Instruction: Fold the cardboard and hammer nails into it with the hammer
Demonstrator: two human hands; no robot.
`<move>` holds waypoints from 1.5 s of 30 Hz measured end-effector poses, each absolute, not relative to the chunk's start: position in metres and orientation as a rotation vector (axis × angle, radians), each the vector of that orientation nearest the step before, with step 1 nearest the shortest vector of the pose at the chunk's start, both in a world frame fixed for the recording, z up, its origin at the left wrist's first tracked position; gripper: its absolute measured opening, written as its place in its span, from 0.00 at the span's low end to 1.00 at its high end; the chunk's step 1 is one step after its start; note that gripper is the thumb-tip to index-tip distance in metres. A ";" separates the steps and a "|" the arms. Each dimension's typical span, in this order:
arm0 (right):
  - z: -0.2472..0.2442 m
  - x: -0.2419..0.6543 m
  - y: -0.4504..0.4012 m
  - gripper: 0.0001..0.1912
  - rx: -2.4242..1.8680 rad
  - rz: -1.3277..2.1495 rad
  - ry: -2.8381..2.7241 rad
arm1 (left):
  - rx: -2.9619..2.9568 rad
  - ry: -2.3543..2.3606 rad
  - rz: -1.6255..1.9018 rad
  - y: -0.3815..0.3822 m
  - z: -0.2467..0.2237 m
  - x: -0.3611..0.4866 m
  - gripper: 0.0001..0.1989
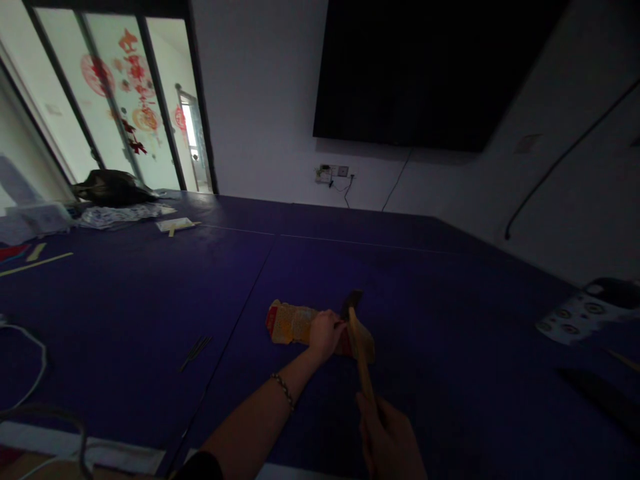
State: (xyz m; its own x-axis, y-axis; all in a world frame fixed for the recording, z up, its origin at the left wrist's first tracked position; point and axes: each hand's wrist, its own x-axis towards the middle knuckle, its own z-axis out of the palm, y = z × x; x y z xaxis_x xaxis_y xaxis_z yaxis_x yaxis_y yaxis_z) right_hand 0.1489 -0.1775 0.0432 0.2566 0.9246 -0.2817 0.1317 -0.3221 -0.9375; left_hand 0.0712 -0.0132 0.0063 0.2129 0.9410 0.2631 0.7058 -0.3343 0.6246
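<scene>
A hammer with a dark head and a wooden handle (361, 357) is held near its lower end by my right hand (387, 433), whose fingers wrap round it. Its head is beside the fingertips of my left hand (326, 333). Those fingers are pinched together above a flattened yellow and red piece of packaging (295, 325) on the purple table (200, 287). Whatever the pinch holds is too small to make out. The right part of the packaging lies under the hammer.
Several thin dark rods (196, 352) lie on the left of the table. A patterned cylindrical container (583, 317) is at the right, with a dark flat object (600, 397) near it. Strips, plastic bags and a black bag (113, 188) are at the far left.
</scene>
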 end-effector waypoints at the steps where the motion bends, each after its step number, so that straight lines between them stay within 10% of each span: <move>1: 0.042 0.149 -0.178 0.19 -1.669 1.163 -0.977 | 2.122 1.540 0.867 -0.013 0.007 0.071 0.09; 45: 0.048 0.152 -0.181 0.19 -1.674 1.113 -0.967 | 2.174 1.530 0.854 -0.012 0.005 0.070 0.07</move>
